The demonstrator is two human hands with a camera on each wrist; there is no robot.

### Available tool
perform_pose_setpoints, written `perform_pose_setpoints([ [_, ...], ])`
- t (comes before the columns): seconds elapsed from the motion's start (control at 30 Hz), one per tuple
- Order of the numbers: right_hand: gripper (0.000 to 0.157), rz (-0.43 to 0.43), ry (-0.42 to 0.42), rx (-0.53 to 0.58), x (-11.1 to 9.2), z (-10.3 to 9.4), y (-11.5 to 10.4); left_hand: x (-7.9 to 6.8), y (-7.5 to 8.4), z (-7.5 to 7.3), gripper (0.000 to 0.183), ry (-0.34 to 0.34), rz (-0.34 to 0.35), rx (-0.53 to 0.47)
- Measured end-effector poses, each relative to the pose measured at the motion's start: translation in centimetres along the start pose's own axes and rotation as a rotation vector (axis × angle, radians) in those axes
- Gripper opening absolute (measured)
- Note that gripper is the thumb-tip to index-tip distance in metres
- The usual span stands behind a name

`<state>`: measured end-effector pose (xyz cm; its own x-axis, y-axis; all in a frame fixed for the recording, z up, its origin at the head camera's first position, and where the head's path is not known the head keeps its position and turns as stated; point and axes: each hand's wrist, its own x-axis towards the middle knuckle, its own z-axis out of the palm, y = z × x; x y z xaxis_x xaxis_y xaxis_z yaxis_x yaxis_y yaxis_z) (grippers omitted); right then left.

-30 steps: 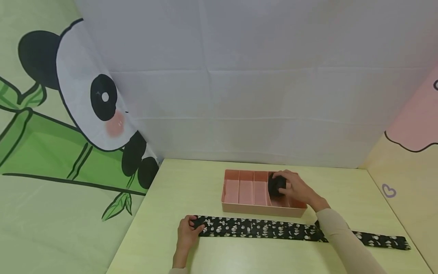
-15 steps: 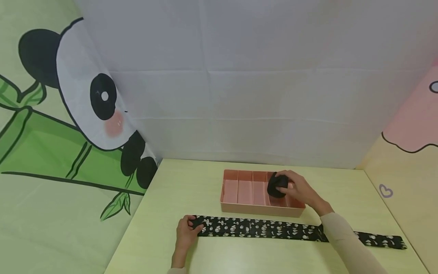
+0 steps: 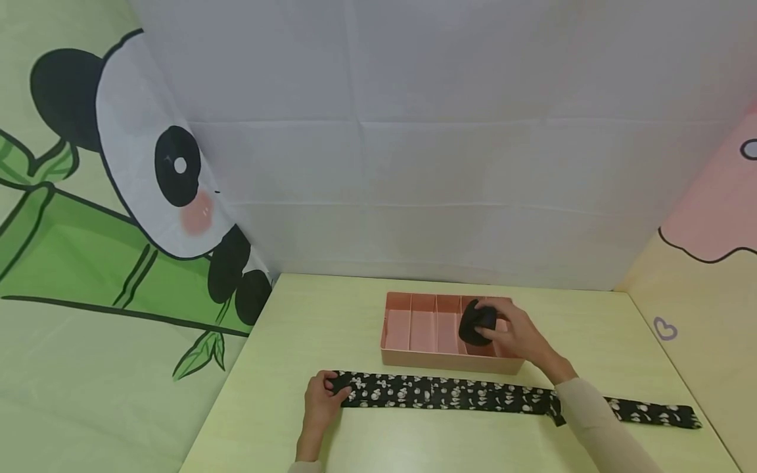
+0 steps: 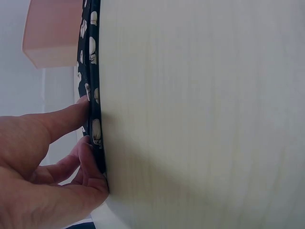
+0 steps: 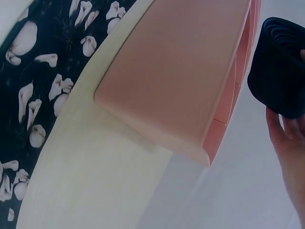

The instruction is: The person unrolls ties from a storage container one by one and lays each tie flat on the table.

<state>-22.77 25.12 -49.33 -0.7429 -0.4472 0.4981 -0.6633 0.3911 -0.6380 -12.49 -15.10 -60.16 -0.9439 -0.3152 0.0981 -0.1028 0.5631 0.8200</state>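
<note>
A long folded strip of black cloth (image 3: 449, 393) with a pale floral print lies flat across the table. My left hand (image 3: 321, 399) pinches its left end, with thumb and fingers at its edge in the left wrist view. My right hand (image 3: 520, 332) holds a rolled-up black cloth (image 3: 476, 323) between thumb and fingers. In the head view the roll overlaps the right part of a pink divided box (image 3: 452, 359); its wound layers show in the right wrist view, above the box's rim. My right sleeve (image 3: 597, 420) covers part of the strip.
Behind the strip, the box has several narrow compartments side by side. A pale cloth backdrop (image 3: 414, 164) rises at the table's (image 3: 319, 328) back edge. Printed panels stand on either side, a panda (image 3: 148, 164) on the left one.
The black roll has tilted and shifted slightly toward me in my right hand, and my right forearm has moved a little. A small dark flap shows beside my sleeve. My left hand stays put.
</note>
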Motion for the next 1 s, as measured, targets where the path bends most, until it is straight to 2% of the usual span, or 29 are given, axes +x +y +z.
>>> perform_pose_setpoints([
  [0.13,0.048,0.003,0.006,0.012,-0.1,0.0,-1.0,0.0,-0.1,0.0,0.041,0.0,0.002,0.004],
  [0.4,0.053,-0.008,0.071,-0.018,-1.1,1.4,1.7,0.1,-0.2,0.1,0.04,0.005,-0.001,-0.001],
  [0.7,0.049,0.007,0.063,0.037,-2.0,2.4,1.5,0.0,-0.1,0.1,0.041,0.0,0.008,0.007],
  [0.93,0.048,-0.04,0.081,0.033,-2.0,2.3,-3.2,0.1,-0.2,0.1,0.041,-0.002,0.005,0.008],
  [1.0,0.048,-0.055,0.079,0.04,-2.1,2.5,-3.3,0.0,-0.2,0.1,0.041,-0.005,0.005,0.003],
])
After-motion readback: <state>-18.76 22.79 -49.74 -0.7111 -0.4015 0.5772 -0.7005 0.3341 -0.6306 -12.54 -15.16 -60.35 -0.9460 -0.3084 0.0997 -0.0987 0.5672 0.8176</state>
